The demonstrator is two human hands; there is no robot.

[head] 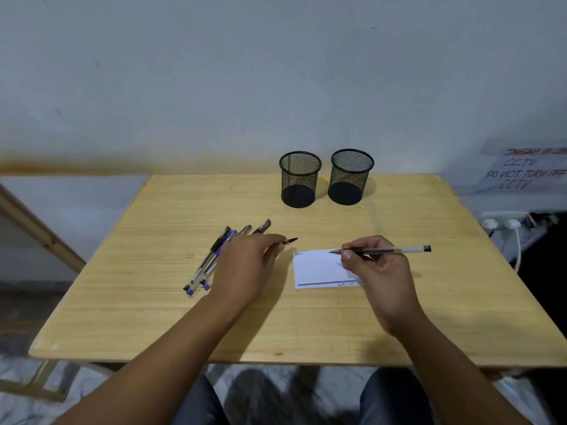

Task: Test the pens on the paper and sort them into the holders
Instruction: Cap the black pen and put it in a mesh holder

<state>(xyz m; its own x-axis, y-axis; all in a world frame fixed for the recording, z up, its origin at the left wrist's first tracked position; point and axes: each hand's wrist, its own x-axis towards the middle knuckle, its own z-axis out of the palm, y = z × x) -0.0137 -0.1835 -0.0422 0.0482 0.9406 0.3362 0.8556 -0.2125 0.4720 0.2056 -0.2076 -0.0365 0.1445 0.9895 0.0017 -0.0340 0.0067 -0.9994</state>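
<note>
The right hand (379, 271) holds a pen (385, 250) lying sideways, tip touching the paper (317, 269) — left hand (245, 265) pinches its cap (291, 240). Both holders (299, 179) stand behind, empty.

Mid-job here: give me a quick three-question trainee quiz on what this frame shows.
1. True or false: both mesh holders already hold pens.
2. Which hand holds the uncapped pen with its tip over the paper? A) left hand B) right hand
3. Fill in: the untested pens lie on the table partly under the ___ hand.

Key:
1. False; both look empty.
2. B; the right hand grips it, while the left hand pinches a pen cap.
3. left
</note>
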